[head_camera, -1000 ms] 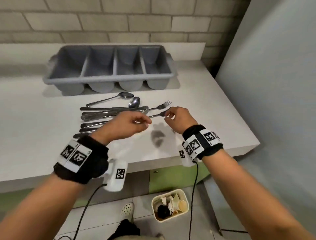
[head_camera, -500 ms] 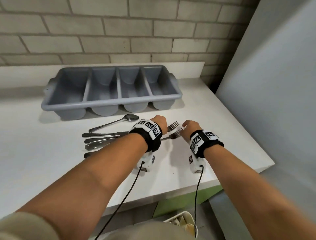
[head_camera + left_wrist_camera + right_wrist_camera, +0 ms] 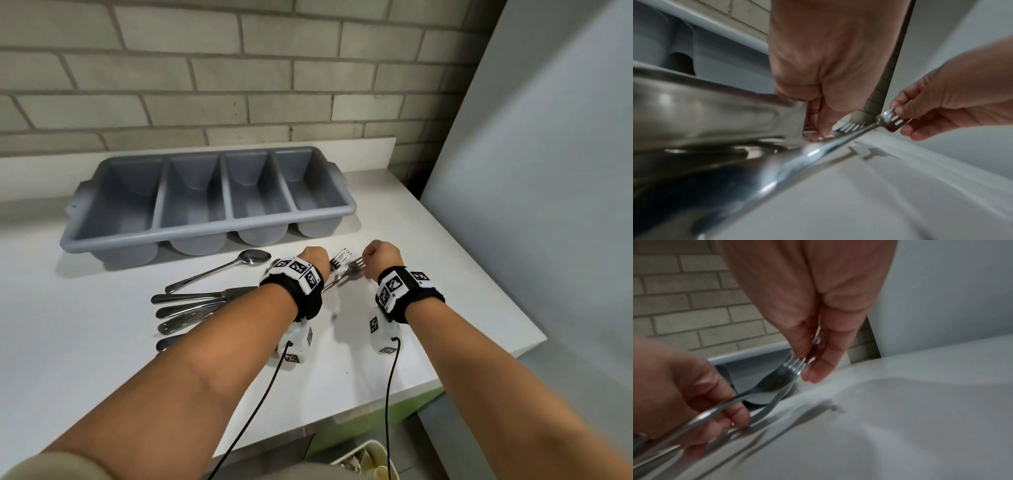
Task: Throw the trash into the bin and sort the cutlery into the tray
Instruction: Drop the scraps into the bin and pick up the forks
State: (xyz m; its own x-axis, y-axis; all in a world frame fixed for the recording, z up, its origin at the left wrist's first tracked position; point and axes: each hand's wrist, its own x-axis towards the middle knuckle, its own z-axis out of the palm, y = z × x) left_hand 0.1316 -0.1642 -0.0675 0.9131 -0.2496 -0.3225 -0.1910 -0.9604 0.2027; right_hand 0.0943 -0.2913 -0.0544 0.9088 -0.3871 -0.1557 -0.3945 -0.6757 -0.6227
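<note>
Two forks lie at the right end of the cutlery heap on the white table, just in front of the grey four-compartment tray. The right hand pinches the tines of the nearer fork, its grip narrow, thumb and fingertips closed on the metal. The left hand curls its fingers round the handle of the other fork, tines pointing toward the tray. A spoon lies left of it, above a fan of handles. The bin stands on the floor below.
</note>
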